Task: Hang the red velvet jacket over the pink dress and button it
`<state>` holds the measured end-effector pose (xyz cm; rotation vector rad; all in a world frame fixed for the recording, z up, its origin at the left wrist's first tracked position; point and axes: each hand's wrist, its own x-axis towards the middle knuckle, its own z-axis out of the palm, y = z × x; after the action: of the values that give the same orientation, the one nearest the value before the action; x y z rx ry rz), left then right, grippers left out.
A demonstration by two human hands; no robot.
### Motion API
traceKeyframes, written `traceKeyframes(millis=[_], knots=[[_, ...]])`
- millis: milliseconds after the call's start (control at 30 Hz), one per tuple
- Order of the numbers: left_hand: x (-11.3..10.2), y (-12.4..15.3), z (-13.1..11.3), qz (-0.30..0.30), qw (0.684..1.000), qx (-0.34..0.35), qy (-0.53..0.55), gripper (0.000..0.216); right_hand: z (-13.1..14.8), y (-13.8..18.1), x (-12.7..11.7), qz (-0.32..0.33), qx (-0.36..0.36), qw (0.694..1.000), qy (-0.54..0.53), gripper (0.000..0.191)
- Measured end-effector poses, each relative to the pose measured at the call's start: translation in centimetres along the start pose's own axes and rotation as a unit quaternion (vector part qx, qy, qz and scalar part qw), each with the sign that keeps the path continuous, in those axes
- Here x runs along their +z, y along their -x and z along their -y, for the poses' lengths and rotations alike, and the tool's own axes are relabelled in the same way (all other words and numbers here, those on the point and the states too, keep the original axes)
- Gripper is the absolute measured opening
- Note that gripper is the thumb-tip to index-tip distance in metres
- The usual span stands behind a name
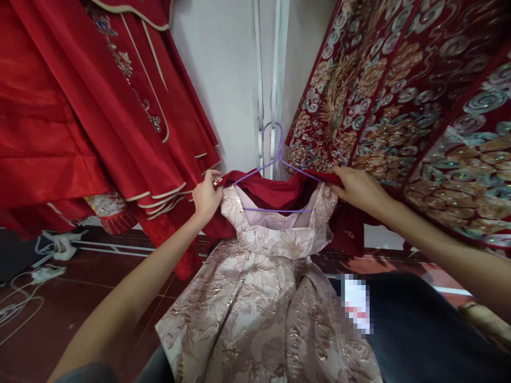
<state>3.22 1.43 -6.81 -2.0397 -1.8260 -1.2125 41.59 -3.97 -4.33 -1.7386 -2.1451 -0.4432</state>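
A pale pink and gold brocade dress (259,287) hangs in front of me on a thin purple hanger (278,151). Behind its neckline runs a dark red cloth (273,192), stretched sideways past both shoulders. My left hand (207,197) is closed on the cloth's left end, beside the dress's left shoulder; a small beaded ornament shows at its fingers. At the other shoulder, my right hand (357,186) pinches the right end of the same cloth, with the thumb along its edge. The lower part of the cloth is hidden behind the dress.
Red gowns with cream piping (131,96) hang at the left, and a heavily embroidered red garment (383,96) at the right. A white metal rack (275,69) stands between them. White cables (24,298) lie on the dark red tiled floor at the lower left.
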Motion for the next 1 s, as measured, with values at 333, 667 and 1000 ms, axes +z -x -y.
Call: traceKeyframes(millis=[333, 667, 1000], knots=[[1.3, 4.7, 1.9, 0.087, 0.988, 0.033, 0.121, 0.025, 2.4, 5.0, 4.4, -0.008, 0.129, 0.978, -0.164, 0.023], [2.4, 3.5, -4.5, 0.077, 0.947, -0.042, 0.309, 0.015, 9.8, 2.9, 3.6, 0.127, 0.010, 0.878, -0.462, 0.018], [0.5, 4.8, -4.8, 0.083, 0.985, 0.136, 0.069, 0.015, 8.5, 6.0, 4.3, -0.056, 0.047, 0.949, -0.307, 0.018]])
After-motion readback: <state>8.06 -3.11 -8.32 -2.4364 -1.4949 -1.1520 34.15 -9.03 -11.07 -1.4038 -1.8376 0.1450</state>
